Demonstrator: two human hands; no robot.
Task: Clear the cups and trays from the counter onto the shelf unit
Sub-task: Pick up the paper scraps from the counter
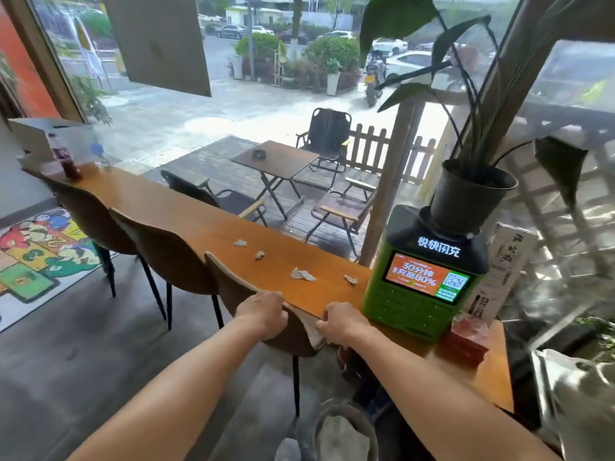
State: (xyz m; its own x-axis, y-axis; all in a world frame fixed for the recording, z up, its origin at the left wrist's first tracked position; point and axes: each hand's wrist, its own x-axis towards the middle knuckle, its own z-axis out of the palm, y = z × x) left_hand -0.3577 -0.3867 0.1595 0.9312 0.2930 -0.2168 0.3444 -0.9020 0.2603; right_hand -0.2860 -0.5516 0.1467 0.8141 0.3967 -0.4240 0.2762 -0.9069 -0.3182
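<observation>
A person stands at a long wooden counter (186, 214) that runs along a window, seen from a camera worn on the head. Both bare forearms reach forward. The left hand (264, 312) and the right hand (339, 322) are each closed over the curved top edge of the nearest brown chair (253, 304), which is tucked against the counter; the two grips sit close together on the chair back.

No cups or trays are visible near the hands. Four crumpled paper scraps (303, 274) lie scattered on the counter just beyond the chair. At the far left end stand a dark drink bottle (68, 161) and a clear bottle with a blue cap (99, 154), both upright. The shelf unit is not in view.

The counter's long axis runs from the far left towards the near right, where a green charging kiosk (426, 281) stands with a black potted plant (469, 194) on top.

Judged from here, pulling the chair out sharply could jolt the counter. A knock against the kiosk could tip the tall plant, which looks top-heavy.
</observation>
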